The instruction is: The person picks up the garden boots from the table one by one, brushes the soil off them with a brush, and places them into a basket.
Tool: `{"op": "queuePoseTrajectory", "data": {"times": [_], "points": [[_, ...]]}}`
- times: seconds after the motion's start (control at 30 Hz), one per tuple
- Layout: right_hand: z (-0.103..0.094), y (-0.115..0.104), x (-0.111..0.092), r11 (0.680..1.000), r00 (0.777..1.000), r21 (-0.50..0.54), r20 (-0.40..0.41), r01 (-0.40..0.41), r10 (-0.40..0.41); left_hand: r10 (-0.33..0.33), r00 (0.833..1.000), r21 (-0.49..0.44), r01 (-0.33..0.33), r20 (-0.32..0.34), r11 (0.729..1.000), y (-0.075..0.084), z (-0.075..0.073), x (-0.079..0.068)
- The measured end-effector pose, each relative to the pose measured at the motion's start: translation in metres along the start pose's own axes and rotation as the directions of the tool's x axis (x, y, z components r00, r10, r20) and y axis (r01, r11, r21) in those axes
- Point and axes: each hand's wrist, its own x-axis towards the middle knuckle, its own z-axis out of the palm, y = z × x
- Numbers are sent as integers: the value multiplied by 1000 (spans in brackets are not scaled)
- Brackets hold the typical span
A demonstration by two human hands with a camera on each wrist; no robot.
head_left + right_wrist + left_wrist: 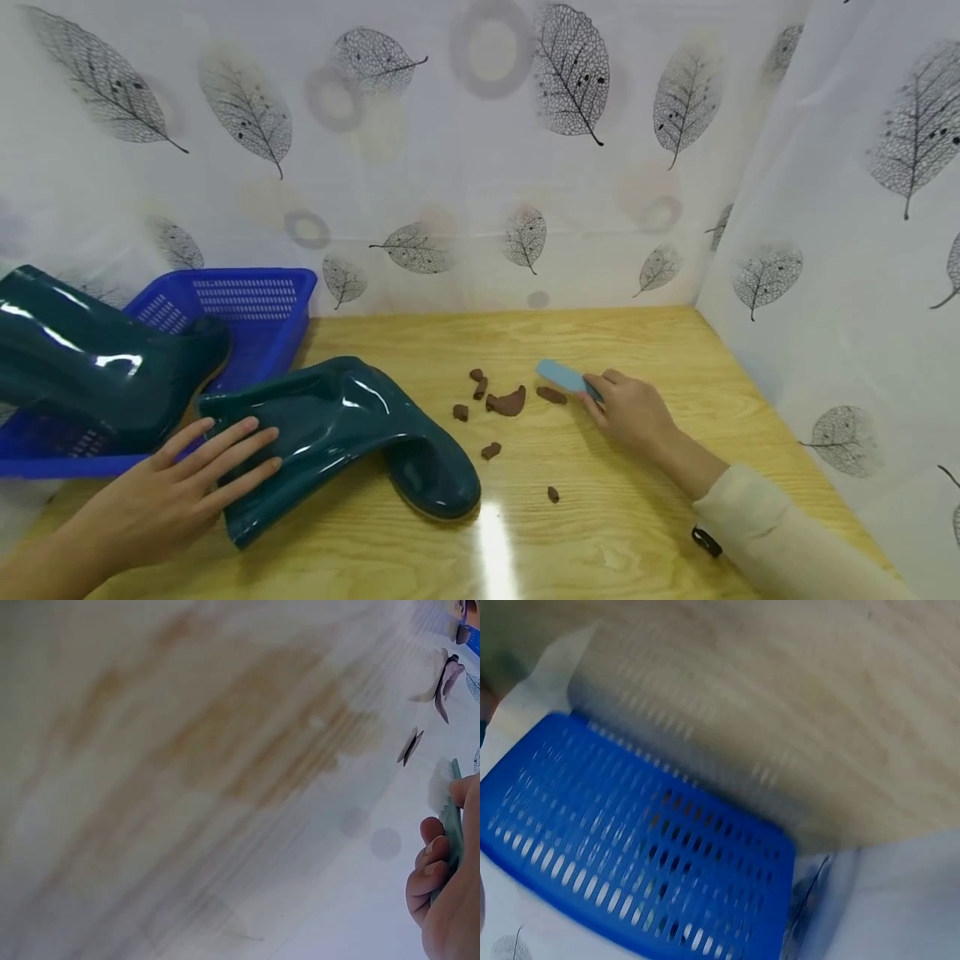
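Note:
My left hand [161, 500] rests with its fingers spread and straight on the shaft of a glossy dark green rubber boot [352, 421]. That boot lies on its side on the wooden table, toe to the right. In my right hand [633, 417] I grip a small light blue brush [561, 376], low over the table at the right. Its teal handle [452, 832] shows between the curled fingers in the right wrist view. Just left of the brush lies a flat brown piece [551, 395]. A larger curved brown piece [508, 402] is beside it, with several small brown crumbs around.
A blue perforated plastic basket [288, 333] stands at the left, its slotted wall [630, 832] filling much of the left wrist view. A second green boot [97, 358] lies across it. White leaf-patterned sheeting [465, 150] borders the table [645, 533] behind and at the right.

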Motion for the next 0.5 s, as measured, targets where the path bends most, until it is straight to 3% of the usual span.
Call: {"op": "queuePoseTrajectory", "data": {"times": [0.13, 0.2, 0.27, 0.3, 0.33, 0.4, 0.47, 0.5], "points": [[1, 0, -2, 1000, 1000, -5, 9, 1, -1, 45, 998, 43, -43, -46, 998, 3, 8, 2], [2, 0, -4, 1000, 1000, -6, 19, -4, 4, 49, 990, 33, -45, -135, 998, 3, 8, 7], [3, 0, -5, 1000, 1000, -2, 27, -9, 9, 47, 964, 12, -46, -263, 999, 2, 6, 15], [3, -1, -6, 1000, 999, 0, 31, -11, 11, 39, 939, -15, -47, -343, 999, 1, 4, 20], [2, -1, -6, 1000, 999, 1, 32, -10, 10, 25, 903, -49, -51, -429, 997, 0, 1, 26], [2, -1, -6, 1000, 999, 1, 32, -8, 8, -17, 809, -100, -52, -587, 994, -3, -6, 41], [1, -1, -6, 1000, 1000, 2, 26, -7, 7, -69, 712, -142, -43, -698, 989, -6, -14, 57], [1, -1, -5, 1000, 1000, 0, 24, -8, 8, -103, 678, -164, -27, -727, 986, -8, -17, 65]]}}
